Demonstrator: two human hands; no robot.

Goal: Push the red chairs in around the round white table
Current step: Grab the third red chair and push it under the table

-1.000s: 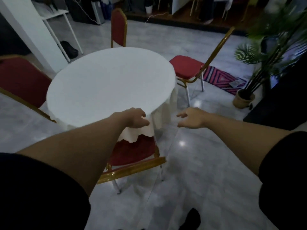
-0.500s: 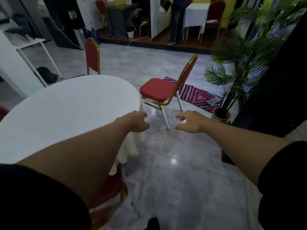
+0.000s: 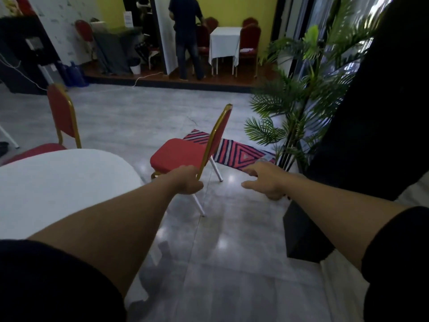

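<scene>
The round white table (image 3: 58, 182) fills the left side. Off its right edge stands a red chair with a gold frame (image 3: 176, 156), pulled out from the table and seen side-on with its back to the right. A second red chair (image 3: 61, 115) stands at the table's far side, its seat partly under the edge. My left hand (image 3: 185, 180) reaches out with loosely curled fingers and overlaps the near chair's lower frame in the image, holding nothing. Just right of that chair, my right hand (image 3: 267, 182) hovers over the floor with its fingers spread.
A potted palm (image 3: 297, 126) stands on the right, with a striped red rug (image 3: 241, 154) beside it behind the chair. A black box (image 3: 304, 238) sits on the floor at right. Far back, a person (image 3: 185, 36) stands by another white table (image 3: 224, 43) with red chairs.
My view has swung right and up, away from the near chair under the table. The pulled-out chair is now closer and central, and both hands have reached out toward it.
</scene>
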